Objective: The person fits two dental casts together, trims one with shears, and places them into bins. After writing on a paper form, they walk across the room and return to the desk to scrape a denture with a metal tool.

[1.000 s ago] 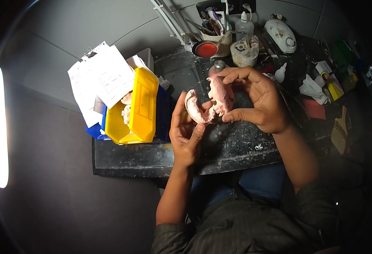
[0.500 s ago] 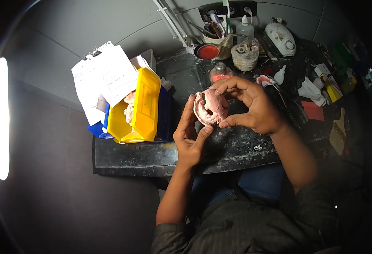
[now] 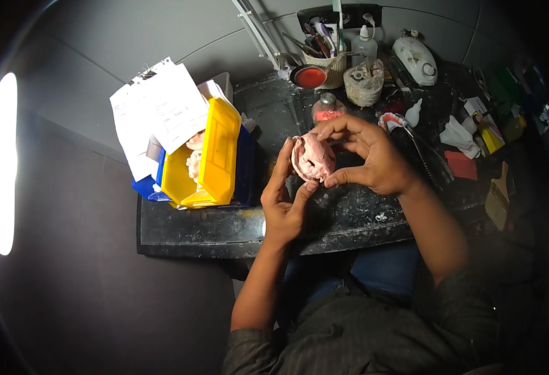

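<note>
A pink plaster dental model (image 3: 312,156) is held up over the black bench between both hands. My left hand (image 3: 282,201) grips its left and lower edge between fingers and thumb. On the other side, my right hand (image 3: 374,159) pinches the model, with fingertips at the top and the thumb at the lower right. A glass jar with red contents (image 3: 327,111) stands just behind the model. To the right of it lies a red and white denture piece (image 3: 392,119).
A yellow bin (image 3: 219,153) holding pink models, with papers (image 3: 162,112) on it, stands left on the bench (image 3: 199,237). Behind are a red wax pan (image 3: 309,76), a plaster-stained pot (image 3: 363,84) and a white device (image 3: 415,59). Right lie tissue (image 3: 460,136) and a red sheet (image 3: 461,164).
The model has turned slightly between the fingers, and its opening looks narrower. My left hand has shifted a little to the right. The whole view has moved slightly.
</note>
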### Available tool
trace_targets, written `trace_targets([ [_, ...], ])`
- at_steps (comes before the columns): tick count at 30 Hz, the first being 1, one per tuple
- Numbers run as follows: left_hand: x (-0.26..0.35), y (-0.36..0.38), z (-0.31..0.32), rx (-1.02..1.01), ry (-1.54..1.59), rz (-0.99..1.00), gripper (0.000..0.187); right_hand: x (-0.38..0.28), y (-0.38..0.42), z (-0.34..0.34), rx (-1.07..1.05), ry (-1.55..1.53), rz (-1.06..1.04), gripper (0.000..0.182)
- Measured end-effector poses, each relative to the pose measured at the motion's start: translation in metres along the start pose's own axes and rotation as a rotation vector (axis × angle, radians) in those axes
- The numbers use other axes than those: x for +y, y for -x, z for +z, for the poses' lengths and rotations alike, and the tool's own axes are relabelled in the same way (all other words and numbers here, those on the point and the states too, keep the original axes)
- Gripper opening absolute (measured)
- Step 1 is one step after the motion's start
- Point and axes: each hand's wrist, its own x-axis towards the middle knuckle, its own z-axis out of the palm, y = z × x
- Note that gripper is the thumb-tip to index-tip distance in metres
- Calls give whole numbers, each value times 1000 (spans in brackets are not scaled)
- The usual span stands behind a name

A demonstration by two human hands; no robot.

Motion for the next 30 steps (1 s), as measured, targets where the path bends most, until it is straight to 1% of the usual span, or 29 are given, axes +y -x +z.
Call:
trace_targets([
  [5,2,-1,3,26,39,-7,70,2,-1,-2,-22,-9,-4,60],
  [7,-2,0,-2,-42,-90,10,73,5,-2,-4,-29,-20,-1,60],
  [8,-2,1,-3,-43,-90,11,73,6,-2,-4,-36,-31,3,60],
  [11,-2,0,-1,-33,-87,23,73,13,0,-3,-25,-69,-51,60],
  [13,-1,-1,2,16,-1,15,71,10,0,-3,-17,-41,-45,60],
  [17,0,-1,3,21,-32,31,71,6,-2,-4,-10,-20,-28,61],
  [19,0,-2,4,52,61,-29,70,6,-2,-6,-11,-8,-36,61],
  [23,-1,-2,2,33,43,-15,71,6,-2,-5,-24,-18,-44,62],
  [25,-2,-1,0,1,48,-39,72,7,-2,-4,-16,-9,-32,62],
  [30,0,-2,1,3,68,-79,72,16,-3,-5,-7,13,-20,59],
])
